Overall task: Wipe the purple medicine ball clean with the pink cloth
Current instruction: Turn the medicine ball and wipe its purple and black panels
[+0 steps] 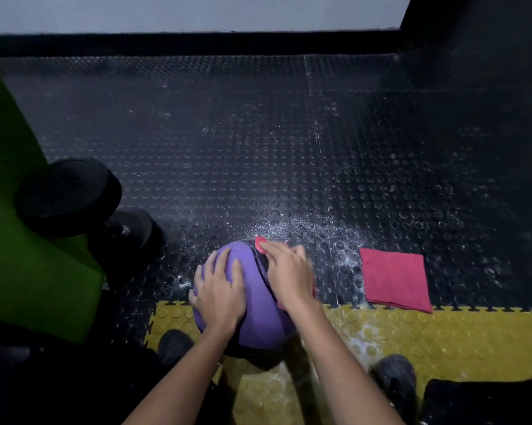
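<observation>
Ball [252,305] sits on the ground right in front of me, between my shoes [174,345], straddling the edge where the black floor [258,148] meets the yellow tiles [442,332]. Left hand [220,289] lies flat on its upper left side, fingers spread, bracing it. Right hand [289,274] presses the pink cloth [261,243] against the upper right side, fingers laid fairly straight over it. Only a tab past the fingertips and a strip by the wrist show, so I cannot tell how the cloth is folded underneath. A black band [260,265] runs over the ball between my hands. Judging by its bulk and how it sits planted, it is heavy and firm, with a matte, slightly grippy skin. It should roll rather than lift, so turning it with a flat palm seems better than trying to pick it up. If the surface is wet it may slip under the bracing hand. White specks [313,234] are scattered over the floor beyond the ball, powder or spray, I cannot say which. A folded cloth [395,279] lies well to the right, clear of the work. A dumbbell [83,197] and a green mat [22,256] crowd the left, so there is less room to roll the ball that way.
</observation>
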